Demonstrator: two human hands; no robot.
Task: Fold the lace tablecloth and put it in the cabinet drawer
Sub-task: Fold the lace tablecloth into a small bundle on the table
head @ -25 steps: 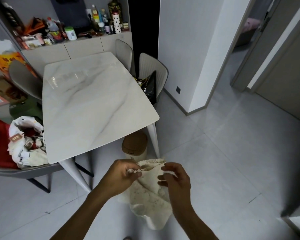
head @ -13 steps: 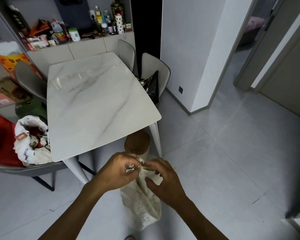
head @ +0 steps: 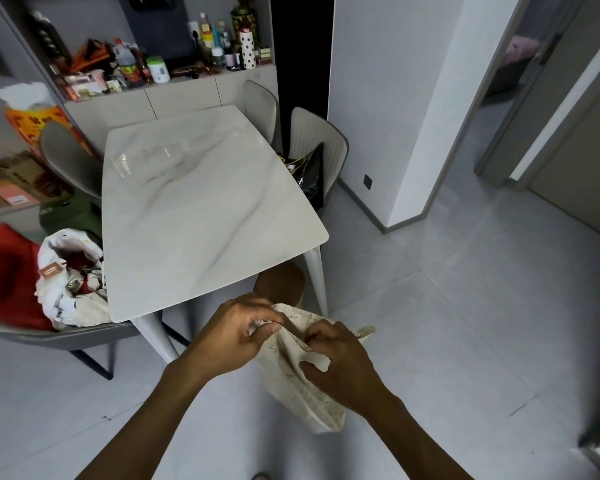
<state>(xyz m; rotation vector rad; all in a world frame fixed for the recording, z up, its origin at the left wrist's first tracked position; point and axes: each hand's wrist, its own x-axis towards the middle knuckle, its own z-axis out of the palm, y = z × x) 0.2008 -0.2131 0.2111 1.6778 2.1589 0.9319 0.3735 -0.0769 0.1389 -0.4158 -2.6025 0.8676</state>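
The cream lace tablecloth (head: 303, 386) hangs bunched in the air in front of me, above the grey floor, just off the table's near corner. My left hand (head: 234, 332) pinches its top edge between thumb and fingers. My right hand (head: 340, 363) grips the cloth a little lower and to the right, with a corner poking out past its knuckles. The cloth's lower part droops down between my forearms. A beige cabinet (head: 174, 102) with flat fronts stands against the far wall behind the table.
A white marble table (head: 194, 209) fills the middle, with grey chairs around it. A brown-lidded bin (head: 281, 284) sits under its near corner. A chair at left holds a white bag (head: 66, 275) and red cloth. The cabinet top is crowded with bottles. Doorways lie to the right.
My hands came together at the cloth's top edge, then my right hand shifted right and lower along the cloth. The bundle now hangs more to the right.
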